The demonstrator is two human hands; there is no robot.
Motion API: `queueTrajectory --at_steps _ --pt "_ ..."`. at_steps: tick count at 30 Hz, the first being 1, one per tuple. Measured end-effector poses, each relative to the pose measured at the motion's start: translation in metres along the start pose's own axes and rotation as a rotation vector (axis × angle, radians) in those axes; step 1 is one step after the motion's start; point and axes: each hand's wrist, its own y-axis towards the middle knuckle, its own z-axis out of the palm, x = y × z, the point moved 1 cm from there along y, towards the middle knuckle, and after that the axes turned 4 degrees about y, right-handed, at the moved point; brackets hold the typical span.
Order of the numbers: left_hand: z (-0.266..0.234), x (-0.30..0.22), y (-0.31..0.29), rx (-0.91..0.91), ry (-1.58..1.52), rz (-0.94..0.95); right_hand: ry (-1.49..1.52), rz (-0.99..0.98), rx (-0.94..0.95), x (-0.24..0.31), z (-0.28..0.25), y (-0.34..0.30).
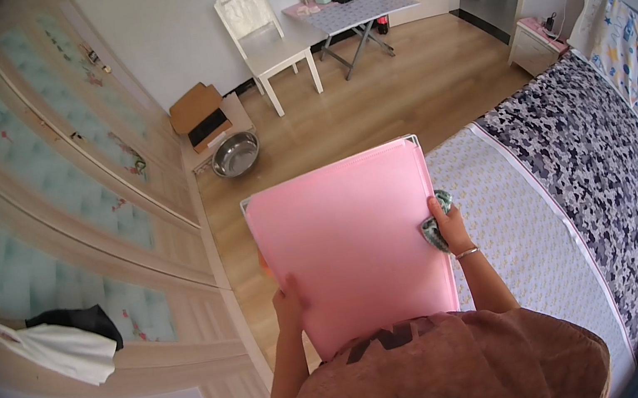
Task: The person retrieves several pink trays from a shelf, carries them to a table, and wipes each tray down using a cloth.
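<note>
In the head view, clamping the pink panel point(352, 244) before the brown top point(446, 355) by opposite edges, with left hand point(288, 304) and right hand point(450, 229), also clutching green cloth point(433, 237) at the right. Could slip and tip against the bed point(497, 203), through a grip loosened by cloth.

Pink rectangular panel point(352, 244), crumpled green patterned cloth point(431, 236)
I see the panel raised slightly askew, its smooth face framed by a pale rim, the cloth bunched at its right edge.
</note>
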Motion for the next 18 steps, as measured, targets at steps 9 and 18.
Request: queueTrajectory --at_steps 9,18 --pt "0.032 -0.051 0.205 0.172 -0.125 0.165 -0.075 0.080 -0.163 -0.004 0.090 0.136" --pt "0.042 -0.153 0.400 0.208 0.358 0.069 -0.098 -0.001 -0.324 0.033 0.180 0.275"
